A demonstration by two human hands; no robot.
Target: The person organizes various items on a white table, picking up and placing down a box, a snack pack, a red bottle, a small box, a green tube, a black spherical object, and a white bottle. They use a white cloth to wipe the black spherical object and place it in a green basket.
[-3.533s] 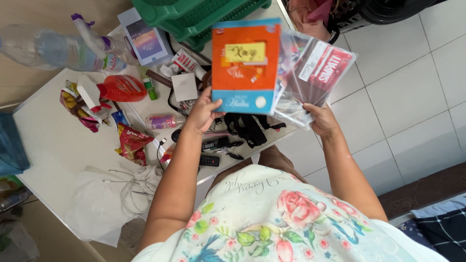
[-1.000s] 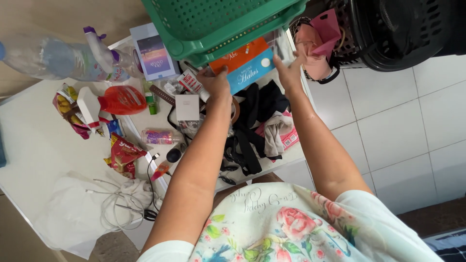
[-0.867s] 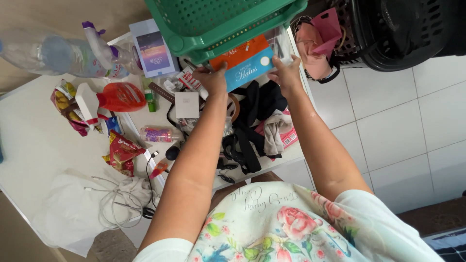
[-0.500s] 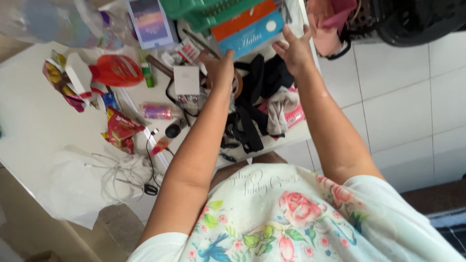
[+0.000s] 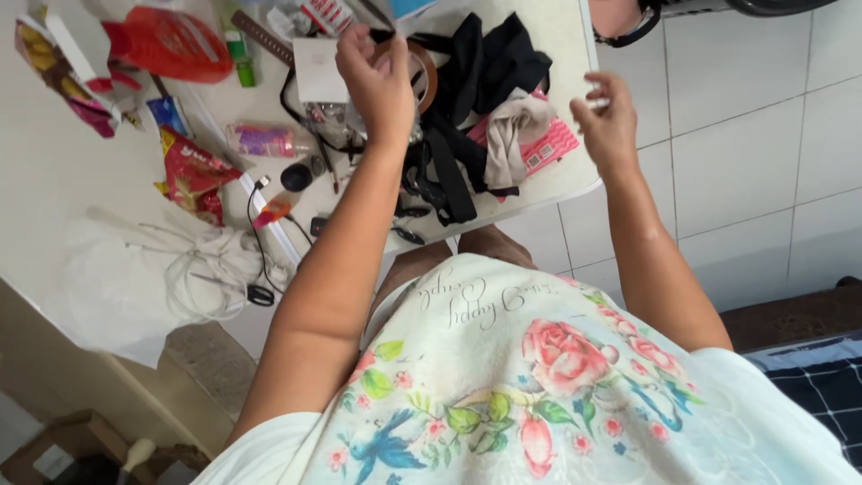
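My left hand (image 5: 377, 76) hovers over the cluttered white table (image 5: 63, 189), its fingers loosely curled with nothing in them. It is just above a brown tape roll (image 5: 425, 76) and next to a white card (image 5: 314, 70). My right hand (image 5: 606, 117) hangs by the table's right edge, fingers curled in, holding nothing I can see. Between the hands lie a heap of black straps and cloth (image 5: 485, 63), a beige rag (image 5: 516, 135) and a pink packet (image 5: 549, 148).
On the table's left part lie a red snack bag (image 5: 193, 171), a small pink bottle (image 5: 265, 139), a red pouch (image 5: 166, 40) and coiled white cables (image 5: 211, 269). White tiled floor (image 5: 745, 153) is to the right. A cardboard box (image 5: 54, 449) stands at the lower left.
The orange and blue books that both hands held went up under the green basket and are out of view. Both hands have let go and drawn back toward me; the view has tilted down.
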